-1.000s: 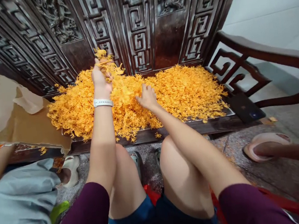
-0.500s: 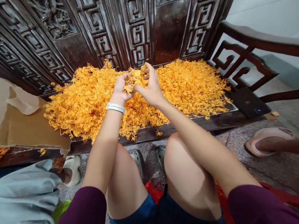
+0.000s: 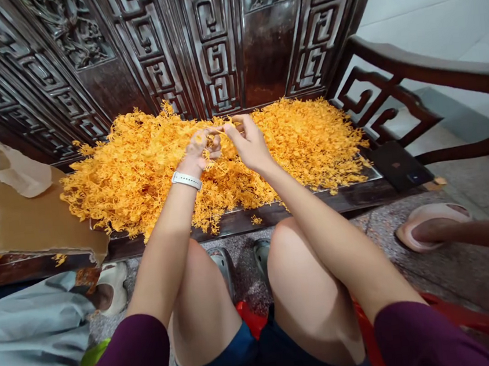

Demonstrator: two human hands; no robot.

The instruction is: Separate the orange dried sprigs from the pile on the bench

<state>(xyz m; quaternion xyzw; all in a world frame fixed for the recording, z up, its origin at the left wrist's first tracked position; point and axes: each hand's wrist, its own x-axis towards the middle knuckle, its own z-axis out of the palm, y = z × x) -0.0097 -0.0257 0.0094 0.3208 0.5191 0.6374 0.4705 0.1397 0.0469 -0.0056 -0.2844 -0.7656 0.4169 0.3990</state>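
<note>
A heap of small, spindly orange pieces, possibly plastic flower parts, covers the bench seat. Over the middle of it, my left hand has its fingers curled around a few of these orange pieces, some poking out below the fingers. My right hand, just to the right, pinches an orange piece between thumb and fingers, close to the left fingertips. A thin orange strand seems to run between the two hands. The exact shape of the held pieces is too small to make out. A white watch band circles my left wrist.
Behind the heap rises the carved dark wooden bench back, with an armrest at right. A dark phone lies at the seat's right end. Torn cardboard covers the left. Other people's legs, in pale trousers and a pink shoe, flank me.
My hands have drawn lower, and the right fingers have closed from a spread pose into a pinch. Less orange material shows between the hands. The view has shifted slightly.
</note>
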